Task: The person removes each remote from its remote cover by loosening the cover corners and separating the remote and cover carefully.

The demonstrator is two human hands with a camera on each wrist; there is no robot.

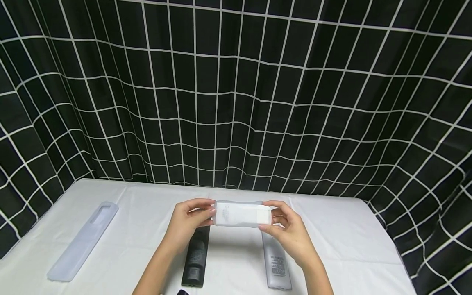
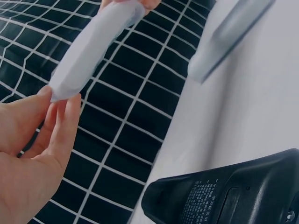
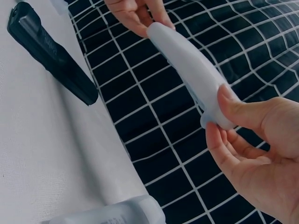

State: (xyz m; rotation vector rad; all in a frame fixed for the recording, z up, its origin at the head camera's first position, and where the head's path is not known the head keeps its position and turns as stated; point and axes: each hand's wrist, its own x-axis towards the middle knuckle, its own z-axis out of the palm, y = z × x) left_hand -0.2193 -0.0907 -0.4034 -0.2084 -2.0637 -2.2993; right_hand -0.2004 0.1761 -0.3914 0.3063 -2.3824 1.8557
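Note:
Both hands hold up a white remote control [image 1: 239, 214] in a thin, translucent bluish cover, raised above the table and lying sideways. My left hand [image 1: 186, 223] pinches its left end between thumb and fingers. At the opposite end, the right hand [image 1: 289, 233] pinches it the same way. The wrist views show the remote [image 2: 88, 51] edge-on, its cover [image 3: 205, 119] reaching past the white body near the right thumb. Below the left hand lies a black remote control [image 1: 196, 260], back side up. A pale remote [image 1: 277, 262] with printed text lies under the right hand.
A long translucent cover [image 1: 82, 246] with a rectangular cutout lies at the left of the white-clothed table [image 1: 343, 246]. A small dark object [image 1: 182, 292] shows at the bottom edge. Behind the table hangs a black curtain [image 1: 236, 102] with a white grid.

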